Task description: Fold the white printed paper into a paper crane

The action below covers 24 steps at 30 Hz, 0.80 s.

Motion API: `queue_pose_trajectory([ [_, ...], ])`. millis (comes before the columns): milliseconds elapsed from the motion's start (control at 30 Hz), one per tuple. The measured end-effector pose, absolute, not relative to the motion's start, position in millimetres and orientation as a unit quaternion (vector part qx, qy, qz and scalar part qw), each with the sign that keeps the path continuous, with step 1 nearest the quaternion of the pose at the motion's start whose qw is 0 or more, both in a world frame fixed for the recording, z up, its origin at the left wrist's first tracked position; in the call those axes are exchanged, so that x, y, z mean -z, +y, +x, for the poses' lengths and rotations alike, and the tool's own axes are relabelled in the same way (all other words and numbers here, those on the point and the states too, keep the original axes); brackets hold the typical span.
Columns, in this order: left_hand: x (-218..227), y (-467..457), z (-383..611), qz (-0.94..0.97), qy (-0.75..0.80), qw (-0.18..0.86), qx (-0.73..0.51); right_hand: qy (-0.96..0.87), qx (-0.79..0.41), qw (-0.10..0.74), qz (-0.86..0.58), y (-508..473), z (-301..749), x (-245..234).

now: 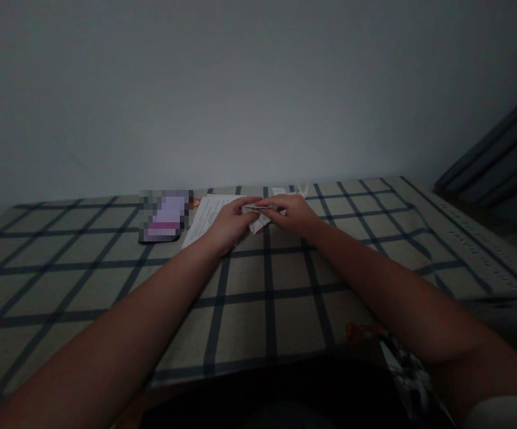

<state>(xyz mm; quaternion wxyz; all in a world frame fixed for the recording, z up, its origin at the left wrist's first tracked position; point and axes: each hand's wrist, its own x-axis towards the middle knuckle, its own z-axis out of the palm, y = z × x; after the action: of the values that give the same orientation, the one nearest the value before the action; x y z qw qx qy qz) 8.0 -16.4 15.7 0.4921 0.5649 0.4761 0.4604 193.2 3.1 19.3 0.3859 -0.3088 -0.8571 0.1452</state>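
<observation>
My left hand [230,226] and my right hand [295,214] meet over the checked cloth, fingers bent inward. Between them is a small folded piece of white paper [259,224], pinched from both sides. Its upper edge lies between the fingertips and a pointed flap hangs below. Partly beneath my left hand lies a white printed sheet [202,220]; its text is too small to read. Just beyond my right hand are some white scraps [303,190], whose kind I cannot make out.
A phone [169,214] with a blurred-out screen lies left of the sheet. The checked cloth [249,310] covers the surface up to the plain wall [240,89]. Dark folded fabric [504,143] hangs at the right. A dark shape fills the near edge, and the light is dim.
</observation>
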Motion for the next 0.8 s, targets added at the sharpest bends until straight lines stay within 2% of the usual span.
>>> queue_pose_trajectory([
  [100,-13,-14,7,0.58,0.461,0.478,-0.471,-0.867,-0.158,0.373,-0.291,2,193,-19],
  [367,-17,-17,10,0.56,0.433,0.543,-0.452,-0.805,-0.182,0.43,-0.366,8,194,-16],
  [633,-18,-15,7,0.558,0.46,0.504,-0.471,-0.798,-0.193,0.439,-0.364,10,193,-17],
  [800,-16,-14,7,0.561,0.451,0.501,-0.481,-0.787,-0.259,0.422,-0.368,12,193,-15],
])
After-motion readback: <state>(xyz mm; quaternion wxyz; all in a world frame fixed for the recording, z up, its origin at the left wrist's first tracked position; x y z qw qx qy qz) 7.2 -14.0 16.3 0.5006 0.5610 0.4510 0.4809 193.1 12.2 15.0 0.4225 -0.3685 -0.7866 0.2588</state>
